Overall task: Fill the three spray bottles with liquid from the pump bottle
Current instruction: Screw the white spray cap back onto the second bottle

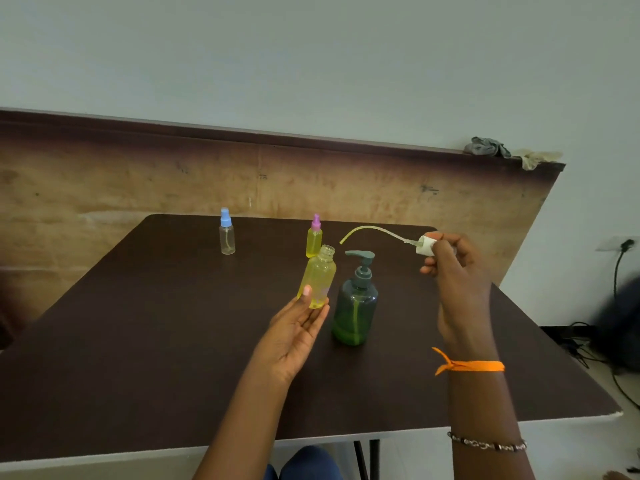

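My left hand [294,336] holds an uncapped spray bottle [318,277] full of yellow liquid, tilted slightly, above the dark table [138,341]. My right hand [453,271] pinches a white spray cap [426,245] whose curved dip tube [370,230] points left in the air. The dark green pump bottle [356,303] stands between my hands with green liquid low inside. Behind it stands a pink-capped spray bottle [314,237] filled with yellow liquid. A blue-capped spray bottle [227,233] at the far left looks clear and nearly empty.
A brown board [138,181] leans against the wall behind the table. Crumpled cloths [491,147] lie on its top right edge. Cables and a wall socket [623,245] are at the right, beside the floor. My knee in blue cloth [308,464] shows under the table's near edge.
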### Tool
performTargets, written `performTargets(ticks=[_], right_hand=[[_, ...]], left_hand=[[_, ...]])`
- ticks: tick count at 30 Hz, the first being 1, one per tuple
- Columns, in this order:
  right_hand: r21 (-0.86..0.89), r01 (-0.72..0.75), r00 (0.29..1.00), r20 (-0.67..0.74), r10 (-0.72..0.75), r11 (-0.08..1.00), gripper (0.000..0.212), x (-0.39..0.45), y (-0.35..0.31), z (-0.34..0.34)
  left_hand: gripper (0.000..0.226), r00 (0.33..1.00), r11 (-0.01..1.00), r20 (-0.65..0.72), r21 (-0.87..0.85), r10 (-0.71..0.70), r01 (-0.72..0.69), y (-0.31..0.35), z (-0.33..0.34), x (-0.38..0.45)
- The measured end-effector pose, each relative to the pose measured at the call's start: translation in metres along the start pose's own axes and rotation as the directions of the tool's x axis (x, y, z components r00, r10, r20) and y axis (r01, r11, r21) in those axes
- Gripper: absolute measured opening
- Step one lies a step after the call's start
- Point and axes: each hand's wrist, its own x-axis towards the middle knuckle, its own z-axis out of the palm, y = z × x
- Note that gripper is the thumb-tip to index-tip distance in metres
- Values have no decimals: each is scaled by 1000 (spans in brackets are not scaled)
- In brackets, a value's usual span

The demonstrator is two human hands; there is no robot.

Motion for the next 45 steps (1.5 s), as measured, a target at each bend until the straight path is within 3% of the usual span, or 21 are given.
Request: performTargets(ticks=[8,17,21,23,27,32,39,45], right_hand=[[-139,96,992,96,-83,986,26,3,-3,19],[-167,156,984,117,-138,973,23,15,-8,27],[-242,189,958,260,-124,952,22,18,-9,31],[-282,243,901,420,-108,928,25,20,-12,34],[-329,404,711,700,-67,853,20,28,-26,45],[-340,552,514,858,11,761,22,39,-44,64],[-375,664,428,900,82,647,28,44,-56,76],[-356,701,385,918,93,618,30,45,-59,82]], left_hand=[[24,1000,1000,-3,-15,15,-15,5,1,-1],[18,1000,999,-6,-31,17,-17,11,-2,0],[18,1000,999,-12,-28,15,-15,13,-3,-1],[18,1000,1000,-10,-19,20,-20,14,-3,-2],[19,999,999,-6,7,34,-33,16,-3,-3],[19,999,998,9,36,51,-51,17,-1,-6],[18,999,999,4,30,36,-36,20,2,-16],[37,999,1000,50,22,19,-20,19,4,-18]])
